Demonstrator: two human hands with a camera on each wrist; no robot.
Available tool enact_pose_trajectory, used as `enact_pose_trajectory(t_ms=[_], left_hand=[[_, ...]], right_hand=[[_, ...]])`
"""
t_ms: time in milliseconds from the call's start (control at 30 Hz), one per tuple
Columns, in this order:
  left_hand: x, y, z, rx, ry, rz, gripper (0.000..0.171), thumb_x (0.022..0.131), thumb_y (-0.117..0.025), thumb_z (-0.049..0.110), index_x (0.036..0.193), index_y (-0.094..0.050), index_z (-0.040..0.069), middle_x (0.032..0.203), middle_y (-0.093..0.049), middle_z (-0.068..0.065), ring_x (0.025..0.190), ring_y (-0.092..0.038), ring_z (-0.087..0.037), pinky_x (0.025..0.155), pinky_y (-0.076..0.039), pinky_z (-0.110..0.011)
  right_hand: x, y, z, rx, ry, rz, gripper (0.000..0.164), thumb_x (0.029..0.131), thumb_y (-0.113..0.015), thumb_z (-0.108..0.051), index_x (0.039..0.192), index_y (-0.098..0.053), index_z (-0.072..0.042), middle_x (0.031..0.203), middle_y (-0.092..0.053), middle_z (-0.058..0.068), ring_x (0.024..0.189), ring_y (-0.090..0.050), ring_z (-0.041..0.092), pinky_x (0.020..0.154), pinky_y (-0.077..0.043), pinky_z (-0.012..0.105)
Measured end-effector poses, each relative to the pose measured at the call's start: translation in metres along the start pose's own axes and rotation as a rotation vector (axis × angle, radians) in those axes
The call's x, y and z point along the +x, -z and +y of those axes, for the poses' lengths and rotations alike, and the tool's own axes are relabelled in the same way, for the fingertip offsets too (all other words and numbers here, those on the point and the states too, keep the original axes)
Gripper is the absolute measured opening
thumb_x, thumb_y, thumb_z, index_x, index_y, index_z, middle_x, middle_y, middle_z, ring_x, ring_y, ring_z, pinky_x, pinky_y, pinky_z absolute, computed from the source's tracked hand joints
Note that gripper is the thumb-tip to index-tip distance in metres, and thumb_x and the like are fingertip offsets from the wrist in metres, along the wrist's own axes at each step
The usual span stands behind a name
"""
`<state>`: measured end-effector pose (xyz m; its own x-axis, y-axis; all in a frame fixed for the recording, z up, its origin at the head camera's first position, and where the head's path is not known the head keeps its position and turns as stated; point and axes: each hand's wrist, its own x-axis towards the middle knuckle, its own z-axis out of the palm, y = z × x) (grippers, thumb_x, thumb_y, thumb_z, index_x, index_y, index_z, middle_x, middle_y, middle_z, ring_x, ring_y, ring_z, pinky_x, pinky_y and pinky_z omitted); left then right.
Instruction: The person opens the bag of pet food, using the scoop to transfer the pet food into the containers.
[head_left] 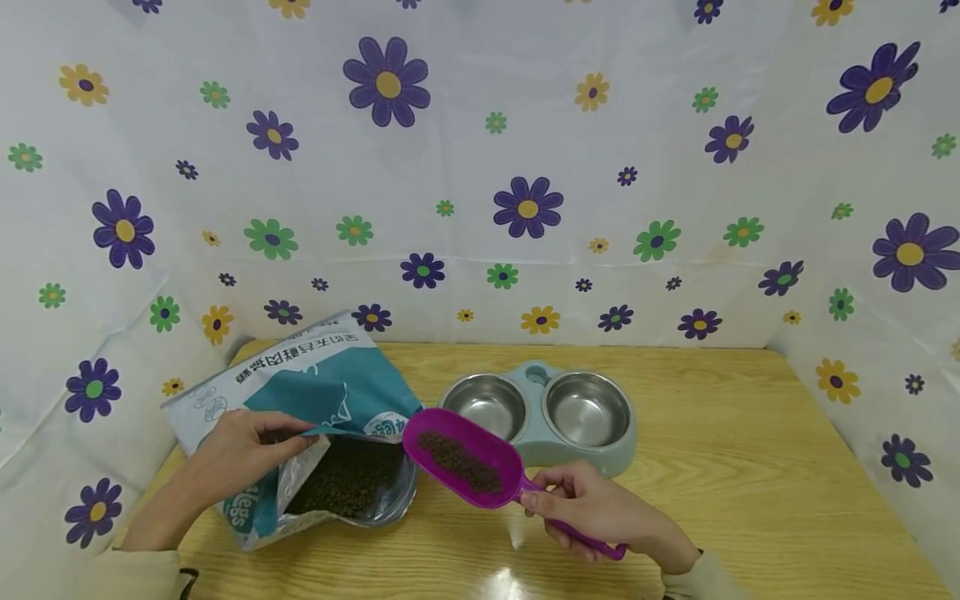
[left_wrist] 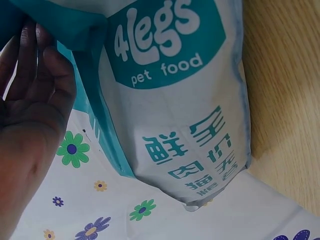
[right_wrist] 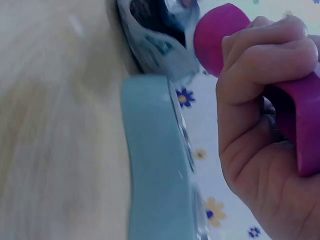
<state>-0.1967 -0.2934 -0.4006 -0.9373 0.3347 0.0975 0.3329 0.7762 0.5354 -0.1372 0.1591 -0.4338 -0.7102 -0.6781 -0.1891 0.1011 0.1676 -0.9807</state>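
Observation:
My left hand (head_left: 243, 450) pinches the upper lip of a teal and white pet food bag (head_left: 337, 383), holding its mouth open. The bag lies tilted at the left, with brown kibble (head_left: 348, 479) showing inside. In the left wrist view, the bag's printed side (left_wrist: 165, 110) fills the middle, and the fingers go behind the teal fold. My right hand (head_left: 592, 512) grips the handle of a magenta scoop (head_left: 480, 437), fingers curled round it. A layer of kibble lies in the scoop, which is above the table between the bag's mouth and the bowls.
Behind the scoop, a pale blue double feeder (head_left: 536, 437) holds two steel bowls, the left bowl (head_left: 487, 408) partly overlapped by the scoop and the right bowl (head_left: 588, 408) with its bare inside showing. A flowered white curtain (head_left: 525, 150) surrounds the wooden table (head_left: 750, 467).

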Motion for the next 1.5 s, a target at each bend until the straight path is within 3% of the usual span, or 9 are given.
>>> enact_pose_trajectory(t_ms=[267,533,900,1267,1500], left_hand=[[0.001,-0.001,-0.001,0.01,0.005,-0.001,0.017,0.095,-0.073,0.026,0.107,-0.082,0.017,0.09,-0.078,0.008,0.072,-0.057,0.002,0.062,-0.048,-0.022],[0.001,-0.001,0.0,0.011,0.006,-0.002,0.017,0.095,-0.074,0.026,0.106,-0.082,0.017,0.089,-0.078,0.008,0.073,-0.059,0.003,0.063,-0.049,-0.022],[0.0,-0.001,0.0,0.008,0.02,0.002,0.017,0.095,-0.073,0.026,0.106,-0.082,0.016,0.089,-0.078,0.008,0.073,-0.061,0.003,0.063,-0.051,-0.022],[-0.001,0.001,0.001,0.002,0.032,0.002,0.017,0.095,-0.073,0.027,0.106,-0.082,0.016,0.089,-0.078,0.007,0.074,-0.061,0.003,0.063,-0.05,-0.022],[-0.001,0.0,0.0,-0.006,0.028,-0.001,0.017,0.095,-0.073,0.027,0.106,-0.082,0.016,0.089,-0.078,0.007,0.074,-0.061,0.003,0.063,-0.051,-0.023]], right_hand=[[-0.015,0.034,-0.012,-0.129,-0.075,0.142,0.035,0.106,-0.058,-0.034,0.1,-0.063,-0.001,0.061,-0.056,0.0,0.04,-0.047,0.006,0.039,-0.042,0.021],[-0.007,0.051,-0.031,-0.318,-0.162,0.233,0.038,0.104,-0.059,-0.033,0.093,-0.063,0.003,0.059,-0.057,0.0,0.039,-0.046,0.008,0.039,-0.042,0.023],[0.003,0.051,-0.045,-0.437,-0.227,0.242,0.033,0.102,-0.061,-0.032,0.084,-0.064,-0.004,0.055,-0.057,0.001,0.038,-0.047,0.009,0.039,-0.04,0.022],[0.013,0.044,-0.053,-0.54,-0.283,0.3,0.03,0.101,-0.064,-0.032,0.091,-0.067,-0.003,0.055,-0.055,0.0,0.04,-0.044,0.01,0.039,-0.037,0.021],[0.02,0.035,-0.063,-0.643,-0.266,0.316,0.026,0.1,-0.066,-0.028,0.087,-0.066,-0.005,0.054,-0.052,-0.001,0.039,-0.04,0.009,0.039,-0.033,0.021]])
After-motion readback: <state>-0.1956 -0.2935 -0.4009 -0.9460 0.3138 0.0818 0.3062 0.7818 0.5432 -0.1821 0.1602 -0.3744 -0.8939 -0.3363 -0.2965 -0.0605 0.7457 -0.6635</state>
